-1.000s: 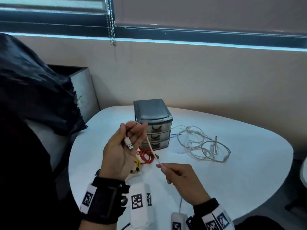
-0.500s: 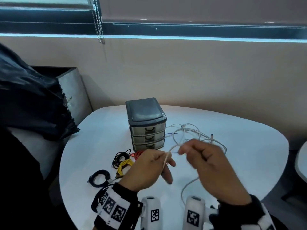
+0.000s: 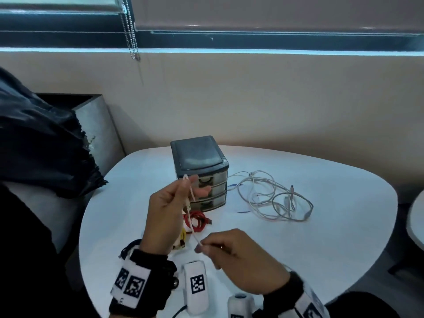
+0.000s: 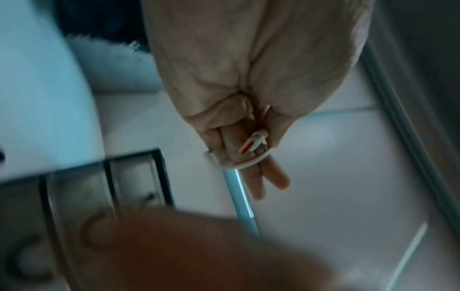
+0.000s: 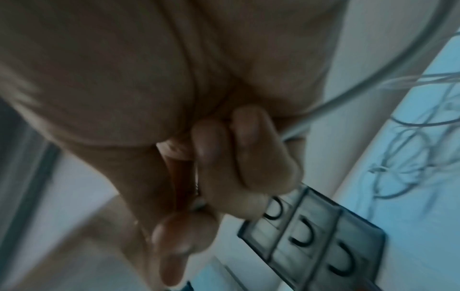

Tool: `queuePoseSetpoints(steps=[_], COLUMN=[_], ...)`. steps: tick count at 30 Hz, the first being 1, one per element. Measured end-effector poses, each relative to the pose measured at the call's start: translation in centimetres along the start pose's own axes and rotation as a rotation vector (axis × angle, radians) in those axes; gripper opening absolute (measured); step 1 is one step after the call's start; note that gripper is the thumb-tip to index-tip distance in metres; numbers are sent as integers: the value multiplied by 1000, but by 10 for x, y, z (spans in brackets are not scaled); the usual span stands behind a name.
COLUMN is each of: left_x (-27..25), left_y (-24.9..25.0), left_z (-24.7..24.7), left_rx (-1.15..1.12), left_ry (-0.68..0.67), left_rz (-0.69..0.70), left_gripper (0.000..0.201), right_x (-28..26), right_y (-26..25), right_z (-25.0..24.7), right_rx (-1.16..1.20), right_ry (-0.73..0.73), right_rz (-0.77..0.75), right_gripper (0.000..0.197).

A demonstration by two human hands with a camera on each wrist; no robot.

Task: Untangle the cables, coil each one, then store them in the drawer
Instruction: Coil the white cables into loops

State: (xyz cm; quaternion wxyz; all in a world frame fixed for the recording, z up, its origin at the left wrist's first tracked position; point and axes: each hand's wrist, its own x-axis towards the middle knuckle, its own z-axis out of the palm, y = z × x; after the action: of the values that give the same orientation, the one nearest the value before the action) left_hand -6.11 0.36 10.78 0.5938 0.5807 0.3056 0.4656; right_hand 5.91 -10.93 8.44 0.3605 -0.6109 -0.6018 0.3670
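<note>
My left hand (image 3: pixel 181 193) is raised in front of the small grey three-drawer unit (image 3: pixel 200 171) and holds a white cable (image 3: pixel 191 222) looped over its fingers. The left wrist view shows the cable's plug (image 4: pixel 254 144) pinned against the fingers of that left hand (image 4: pixel 248 153). My right hand (image 3: pixel 206 245) pinches the same cable lower down and keeps it taut, seen close in the right wrist view as a right hand (image 5: pixel 224 177) with curled fingers. All three drawers look closed. A tangle of white cables (image 3: pixel 273 196) lies right of the drawer unit.
A coiled red cable (image 3: pixel 197 222) and a yellow one (image 3: pixel 182 235) lie on the white table (image 3: pixel 332 237) under my hands, with black cable (image 3: pixel 126 250) near my left wrist. A dark cloth (image 3: pixel 41 152) covers a seat at the left.
The hands were close together half a second ago. Now the left has risen with the loop and the right has dropped toward me, stretching the white cable between them.
</note>
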Motion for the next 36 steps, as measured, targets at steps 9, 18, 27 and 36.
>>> queuePoseSetpoints(steps=[9, 18, 27, 36], left_x=[-25, -1, -6, -12], left_y=[-8, 23, -37, 16], left_z=[3, -4, -16, -15], left_rx=[104, -653, 666, -547], left_ry=[-504, 9, -273, -500], left_rz=[-255, -36, -40, -179], left_gripper=[40, 42, 46, 35], right_x=[-3, 10, 1, 8], right_y=[-4, 26, -9, 21], right_z=[-53, 3, -33, -33], right_rx=[164, 78, -91, 317], right_ry=[545, 232, 349, 485], right_rz=[-117, 10, -108, -19], right_gripper=[16, 21, 18, 13])
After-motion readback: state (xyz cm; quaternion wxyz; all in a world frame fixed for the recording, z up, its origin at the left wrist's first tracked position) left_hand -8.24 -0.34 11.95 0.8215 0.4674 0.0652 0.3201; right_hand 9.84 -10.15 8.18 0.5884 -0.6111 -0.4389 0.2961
